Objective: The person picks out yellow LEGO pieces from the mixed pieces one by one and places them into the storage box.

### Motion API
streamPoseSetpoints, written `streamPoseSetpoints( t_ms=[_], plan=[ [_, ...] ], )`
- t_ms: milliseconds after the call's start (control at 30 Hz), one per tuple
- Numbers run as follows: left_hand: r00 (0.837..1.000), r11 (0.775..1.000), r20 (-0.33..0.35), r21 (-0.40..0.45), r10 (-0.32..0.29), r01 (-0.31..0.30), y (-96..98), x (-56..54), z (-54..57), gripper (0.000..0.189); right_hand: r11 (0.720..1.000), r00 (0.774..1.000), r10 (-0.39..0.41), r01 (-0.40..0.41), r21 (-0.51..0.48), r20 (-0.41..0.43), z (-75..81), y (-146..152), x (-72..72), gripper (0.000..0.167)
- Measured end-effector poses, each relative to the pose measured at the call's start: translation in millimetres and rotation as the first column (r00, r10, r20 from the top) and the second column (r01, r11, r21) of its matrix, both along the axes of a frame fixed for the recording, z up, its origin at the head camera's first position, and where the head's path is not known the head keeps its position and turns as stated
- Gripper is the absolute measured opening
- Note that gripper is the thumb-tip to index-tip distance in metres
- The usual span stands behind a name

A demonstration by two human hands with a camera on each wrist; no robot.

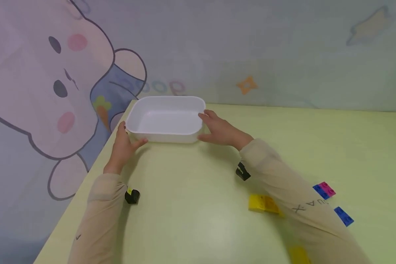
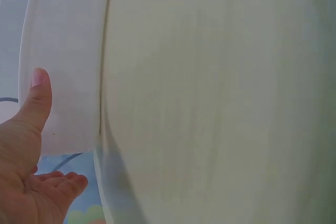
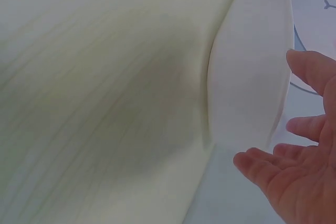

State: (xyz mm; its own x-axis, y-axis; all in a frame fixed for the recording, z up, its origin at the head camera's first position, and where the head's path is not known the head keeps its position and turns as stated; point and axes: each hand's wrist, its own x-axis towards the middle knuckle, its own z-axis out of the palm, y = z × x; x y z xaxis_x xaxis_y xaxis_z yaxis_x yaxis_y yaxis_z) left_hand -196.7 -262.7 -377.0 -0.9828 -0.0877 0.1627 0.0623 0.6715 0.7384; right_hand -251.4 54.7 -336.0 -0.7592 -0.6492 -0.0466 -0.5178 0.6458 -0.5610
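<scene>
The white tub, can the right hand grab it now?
Probably yes: the right hand is spread at the right end of the white tub, with nothing seen in between.

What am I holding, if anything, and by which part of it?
No firm grip shows: the open left hand and right hand flank the white tray at its short ends. Whether they press on it can't be told.
</scene>
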Motion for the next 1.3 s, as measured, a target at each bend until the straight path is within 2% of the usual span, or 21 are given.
streamPoseSetpoints(
  t_ms=[200, 333, 500, 600, 700, 867, 1000, 1133, 1300],
  plan=[
    [0.999, 0.996, -0.036, 0.083, -0.011, 0.014, -0.5, -4.2, -6.5, 0.089, 1.0, 0.999, -0.023, 0.023, -0.007, 0.03, -5.1, -7.0, 4.3, 0.077],
    [0.999, 0.992, -0.03, 0.121, -0.033, 0.036, -1.1, -7.3, -5.7, 0.088, 1.0, 1.0, -0.024, 0.024, -0.001, -0.004, -4.6, -14.2, 5.7, 0.076],
    [0.999, 0.991, -0.035, 0.126, -0.035, 0.039, -3.5, -11.2, -4.1, 0.094, 0.999, 0.998, -0.04, 0.04, 0.012, -0.052, -4.2, -26.9, 6.9, 0.072],
    [1.0, 0.996, -0.014, 0.093, -0.013, 0.014, -5.4, -9.4, -2.5, 0.1, 0.999, 0.997, -0.046, 0.047, 0.014, -0.063, -6.6, -34.0, 8.1, 0.068],
    [1.0, 0.999, 0.021, 0.048, -0.002, 0.001, -7.0, -7.6, 0.4, 0.1, 0.998, 0.995, -0.057, 0.056, -0.009, -0.082, -8.7, -38.8, 8.0, 0.057],
    [0.999, 1.0, 0.039, 0.011, 0.004, -0.005, -9.4, -9.3, 5.5, 0.097, 0.995, 0.987, -0.073, 0.063, -0.071, -0.141, -9.6, -45.4, 6.7, 0.024],
    [1.0, 0.998, 0.028, 0.066, 0.001, -0.003, -10.1, -10.6, 7.7, 0.091, 0.991, 0.981, -0.109, 0.093, -0.101, -0.161, -7.9, -52.2, 8.0, 0.012],
    [0.999, 0.987, 0.027, 0.161, -0.028, 0.023, -9.9, -10.7, 8.4, 0.086, 0.982, 0.973, -0.168, 0.151, -0.111, -0.159, -6.8, -57.1, 10.8, 0.01],
    [0.999, 0.977, 0.017, 0.209, -0.051, 0.047, -8.1, -15.5, 6.6, 0.087, 0.97, 0.962, -0.231, 0.218, -0.104, -0.145, -8.8, -57.0, 11.9, 0.011]
  ],
)
